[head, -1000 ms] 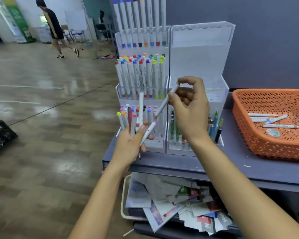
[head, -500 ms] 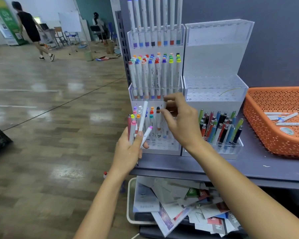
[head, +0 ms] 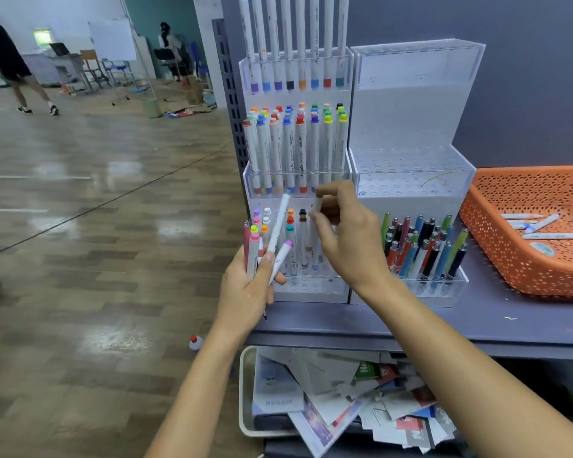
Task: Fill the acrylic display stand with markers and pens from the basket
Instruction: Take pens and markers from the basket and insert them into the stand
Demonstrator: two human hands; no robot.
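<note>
At the far left a person in dark clothes is walking across the glossy wooden floor, and a small red-capped bottle is lying on that floor near the table's corner. The left hand is curling its fingers round a bundle of markers, gripping them by their lower ends so that they are fanning upward, one long white one leaning to the right in front of the left acrylic stand. That stand is sitting on the grey table with its top and middle tiers carrying rows of upright markers, and its bottom tier is holding some more at the back. Over that bottom tier the right hand is pinching the upper end of a white marker between thumb and forefinger, holding it upright; whether its lower end is sitting in a hole cannot be told. Just beside, touching the first stand, the right acrylic stand is holding a cluster of coloured pens in its lowest tier. Under the table a tray of loose papers is showing. At the far right the orange basket is resting on the table, with a few white markers lying in it
</note>
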